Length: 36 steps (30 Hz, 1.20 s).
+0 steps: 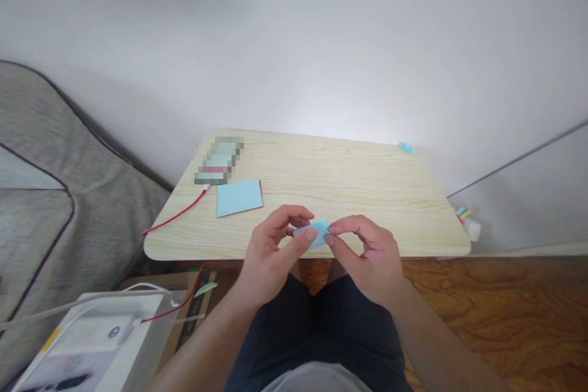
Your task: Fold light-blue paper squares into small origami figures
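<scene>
Both hands are up in front of me, pinching the same little thing. The left hand point(271, 252) has thumb and index closed on one end of a small folded blue paper point(315, 236), and the right hand point(370, 257) pinches the other end the same way, its other fingers curled loosely. The paper is pale sky blue and folded down small. It sits in the air just over the near edge of the table point(349, 184), above my lap in dark shorts point(316, 331). The fingers cover a good part of it, so I can't make out the exact fold.

Down at my left there's a white box point(98, 343) with a white cable point(68, 304) over it, resting on a cardboard box point(195, 306) whose print is too small to read.

On the light wood tabletop, left of the hands, lies a flat blue sheet point(239, 197) with a red edge showing on its right side. Just behind that is a phone point(219, 160), blurred out, so nothing on it can be read. A red cable point(177, 214) runs from it off the table's left edge. A tiny blue scrap point(407, 147) sits at the far right corner. Off the right end, some coloured strips point(463, 213) sit low by the wall. A grey cushion point(55, 196) fills the left side.
</scene>
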### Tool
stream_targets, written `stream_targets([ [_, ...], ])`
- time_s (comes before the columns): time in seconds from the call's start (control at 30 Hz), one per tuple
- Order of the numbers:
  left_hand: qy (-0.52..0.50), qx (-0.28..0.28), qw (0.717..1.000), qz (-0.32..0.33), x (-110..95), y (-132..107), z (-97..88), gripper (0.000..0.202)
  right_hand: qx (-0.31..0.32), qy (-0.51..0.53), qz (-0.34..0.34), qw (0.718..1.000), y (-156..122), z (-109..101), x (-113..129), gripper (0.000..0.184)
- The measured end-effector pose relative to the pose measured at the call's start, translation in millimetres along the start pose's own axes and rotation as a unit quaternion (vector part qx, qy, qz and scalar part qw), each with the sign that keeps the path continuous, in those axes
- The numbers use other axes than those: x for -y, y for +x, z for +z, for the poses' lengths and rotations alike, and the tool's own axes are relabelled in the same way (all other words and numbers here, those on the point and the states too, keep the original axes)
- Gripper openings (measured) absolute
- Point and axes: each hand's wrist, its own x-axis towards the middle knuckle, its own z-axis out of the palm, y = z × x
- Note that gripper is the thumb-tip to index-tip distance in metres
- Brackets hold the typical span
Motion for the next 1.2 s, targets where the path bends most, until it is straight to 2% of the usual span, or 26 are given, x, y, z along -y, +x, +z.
stream_targets([
  [0.07, 0.015, 0.019, 1.0, -0.003, -2, 0, -1.1, 0.011, 0.012, -0.018, -0.016, 1.0, 1, -2, 5, 0.012],
  [0.13, 0.008, 0.025, 1.0, -0.011, -1, -2, -0.5, 0.008, -0.005, -0.001, -0.008, 1.0, 1, -1, 7, 0.012],
  [0.23, -0.021, 0.01, 1.0, -0.006, 1, -4, 3.0, 0.007, -0.032, 0.074, 0.04, 0.996, 0, 3, 4, 0.018],
  [0.37, -0.068, -0.022, 0.997, 0.01, 4, -5, 8.5, 0.005, 0.002, 0.159, 0.111, 0.981, 0, 6, 0, 0.019],
  [0.47, -0.086, -0.032, 0.996, 0.02, 5, -7, 10.8, 0.007, 0.017, 0.173, 0.138, 0.975, 3, 4, 4, 0.016],
  [0.63, -0.079, -0.034, 0.996, 0.032, 5, -8, 10.5, 0.006, 0.011, 0.139, 0.116, 0.983, 6, -1, 13, 0.01],
  [0.87, -0.009, -0.023, 0.999, 0.029, 1, -7, 6.0, 0.01, 0.02, 0.043, 0.05, 0.998, 6, 0, 13, 0.003],
  [0.97, -0.012, -0.028, 0.999, 0.024, 0, -8, 6.7, 0.009, 0.021, 0.015, 0.036, 0.999, 6, -1, 14, 0.003],
  [1.2, -0.07, -0.077, 0.994, 0.019, 0, -9, 12.5, 0.009, 0.016, 0.101, 0.076, 0.992, 3, 2, 10, 0.012],
])
